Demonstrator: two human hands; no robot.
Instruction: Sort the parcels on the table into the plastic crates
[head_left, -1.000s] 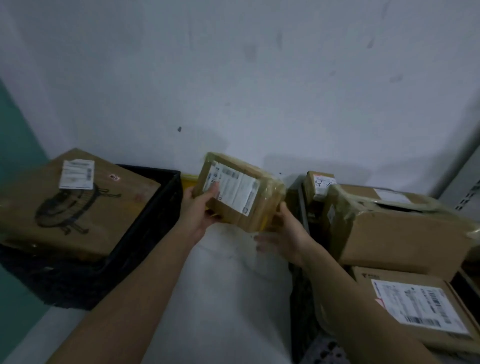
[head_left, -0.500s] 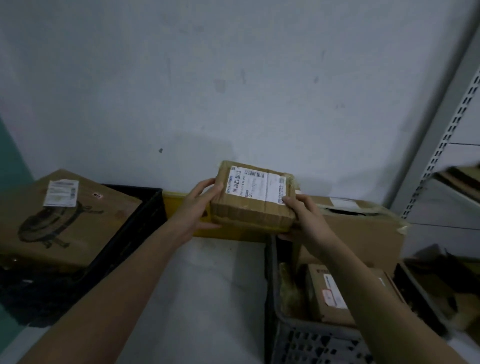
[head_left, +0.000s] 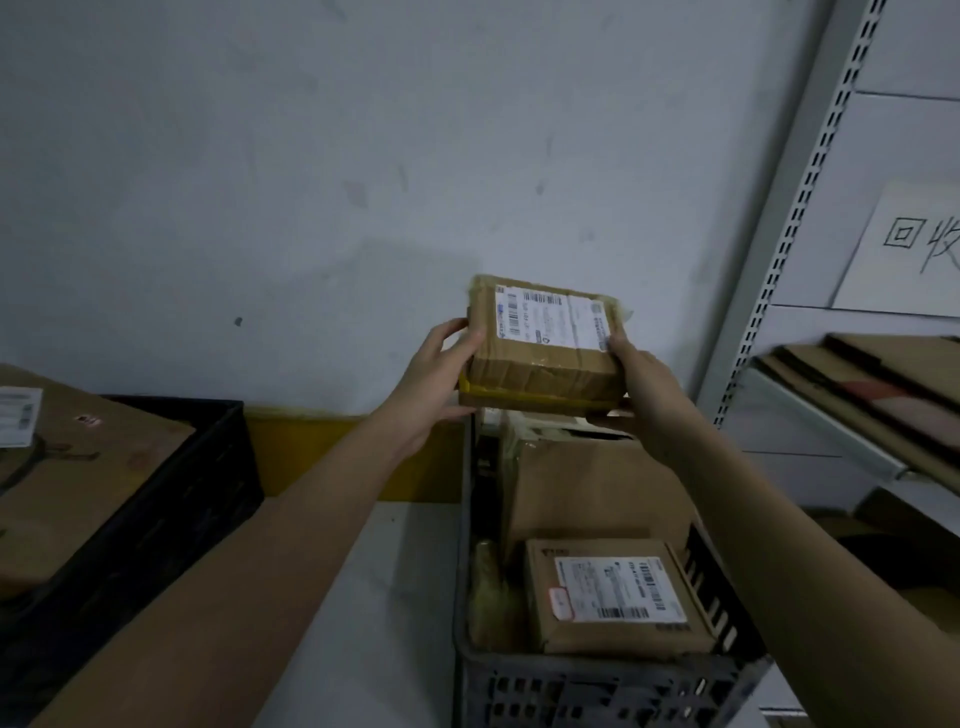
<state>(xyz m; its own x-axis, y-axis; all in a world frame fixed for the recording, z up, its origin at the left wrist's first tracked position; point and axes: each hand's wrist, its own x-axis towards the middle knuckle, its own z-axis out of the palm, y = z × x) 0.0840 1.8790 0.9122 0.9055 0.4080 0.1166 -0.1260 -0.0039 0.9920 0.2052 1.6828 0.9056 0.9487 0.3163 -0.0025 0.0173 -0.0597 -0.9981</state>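
Above the crate (head_left: 597, 686) at 5 o'clock: parcel (head_left: 545, 358) gripped by left hand (head_left: 441, 374) and right hand (head_left: 644, 384).

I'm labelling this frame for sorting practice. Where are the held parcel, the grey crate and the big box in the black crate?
held parcel (head_left: 545, 358): head view, its taped front face.
grey crate (head_left: 597, 691): head view, its perforated near wall.
big box (head_left: 78, 483): head view, its brown top face.
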